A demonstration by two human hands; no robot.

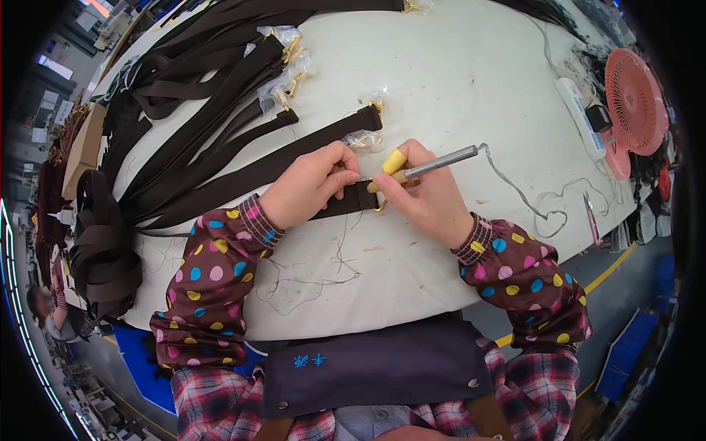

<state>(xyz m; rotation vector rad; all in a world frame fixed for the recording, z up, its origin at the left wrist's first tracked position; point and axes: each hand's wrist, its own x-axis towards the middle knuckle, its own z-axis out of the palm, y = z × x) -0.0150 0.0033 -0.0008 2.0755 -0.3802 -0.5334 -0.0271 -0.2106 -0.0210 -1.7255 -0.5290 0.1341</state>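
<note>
My left hand (318, 181) is closed in a pinch above the end of a dark brown webbing strap (340, 206). What lies between its fingertips is too small to make out. Close beside it, my right hand (426, 195) grips a corded pen-shaped tool (450, 159) with a metal barrel. A yellow finger cover (395, 160) sits on one of that hand's fingers. The tool's tip is hidden near the fingertips, over the strap end. A gold-coloured metal fitting (381, 204) shows at the strap's end, just below my right fingers.
More dark straps (213, 110) with gold hooks in clear plastic lie at the far left. Loose threads (309, 283) are near me on the white table (419, 287). At right are a pink fan (634, 101), a white power strip (579, 117) and thread snips (591, 218).
</note>
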